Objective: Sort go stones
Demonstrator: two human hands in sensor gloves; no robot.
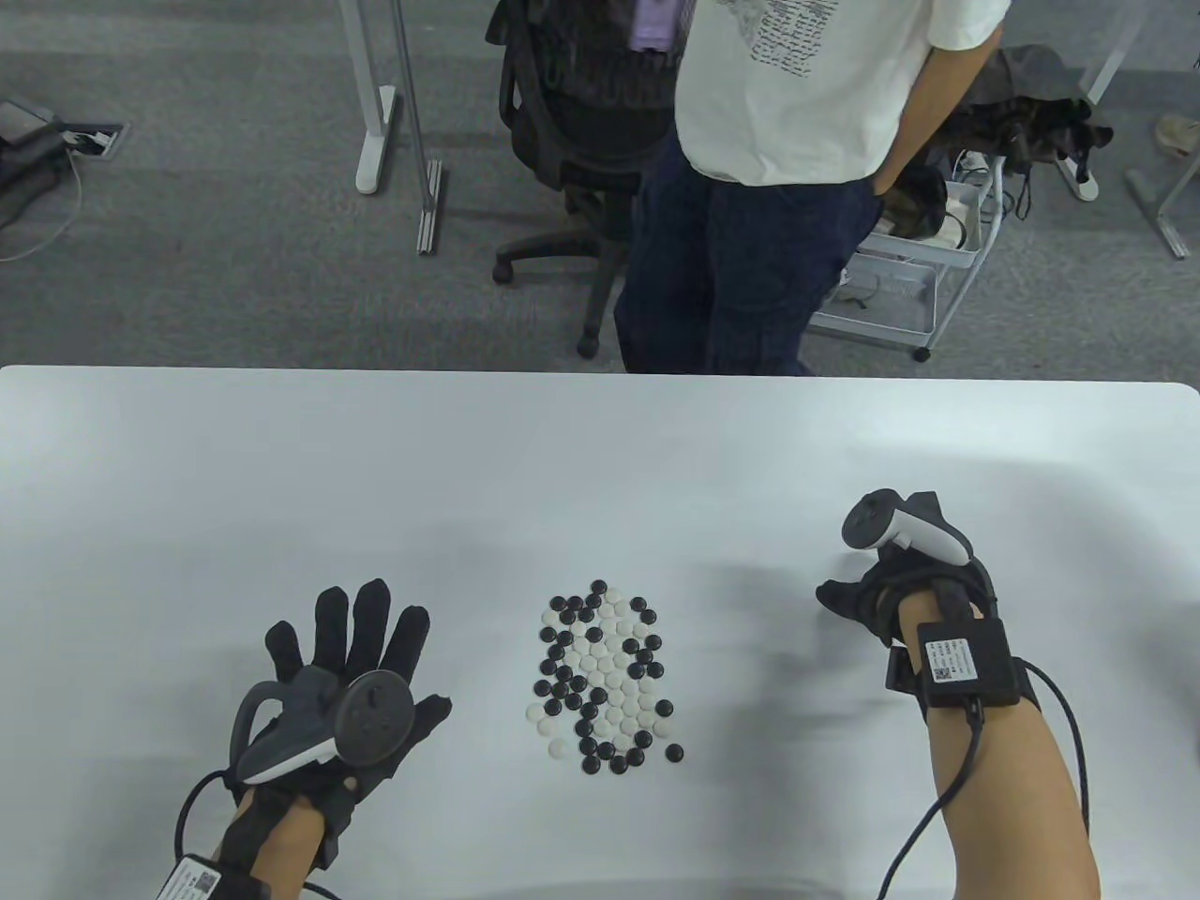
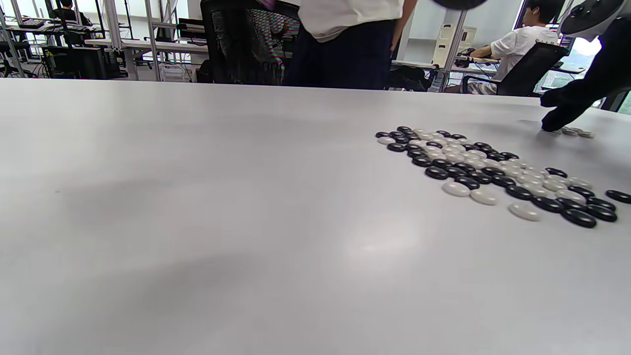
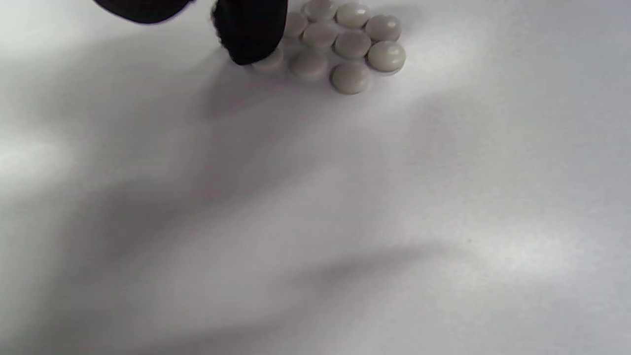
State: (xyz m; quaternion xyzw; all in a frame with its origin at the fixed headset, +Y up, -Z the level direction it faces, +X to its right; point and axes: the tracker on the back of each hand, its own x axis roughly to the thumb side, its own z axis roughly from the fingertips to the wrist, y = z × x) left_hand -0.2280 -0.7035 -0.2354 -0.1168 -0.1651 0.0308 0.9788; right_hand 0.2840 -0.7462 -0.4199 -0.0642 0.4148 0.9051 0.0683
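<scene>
White stones (image 3: 345, 44) form a small sorted cluster under the right hand (image 1: 891, 586), grip unclear; mixed pile (image 1: 605, 680) mid-table remains, left hand (image 1: 347, 675) flat, fingers spread, empty.

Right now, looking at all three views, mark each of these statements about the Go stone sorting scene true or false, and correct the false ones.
1. The mixed pile holds both black and white stones. True.
2. The left hand pinches a black stone. False: its fingers are spread and hold nothing.
3. A small cluster of white stones lies under the right hand. True.
4. That cluster also holds black stones. False: only white ones show.
5. The stones sit in a bowl. False: they lie on the bare table.
</scene>
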